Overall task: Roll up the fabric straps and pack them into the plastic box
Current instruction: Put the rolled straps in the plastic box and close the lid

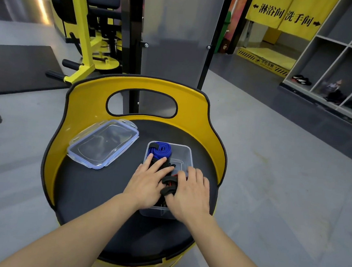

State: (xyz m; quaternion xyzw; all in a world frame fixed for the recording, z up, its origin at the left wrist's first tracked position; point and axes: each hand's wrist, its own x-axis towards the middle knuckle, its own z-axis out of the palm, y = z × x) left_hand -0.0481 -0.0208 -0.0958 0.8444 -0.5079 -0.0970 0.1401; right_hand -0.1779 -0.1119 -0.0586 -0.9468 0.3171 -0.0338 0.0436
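At lower centre, both hands, left hand flat and right hand curled, press the soft, springy black-and-red rolled fabric strap (likely to unroll unless held across its coil) into the clear plastic box.

Both arms reach forward — left hand flat, right hand curled.

Box near end under hands, black strap mostly covered
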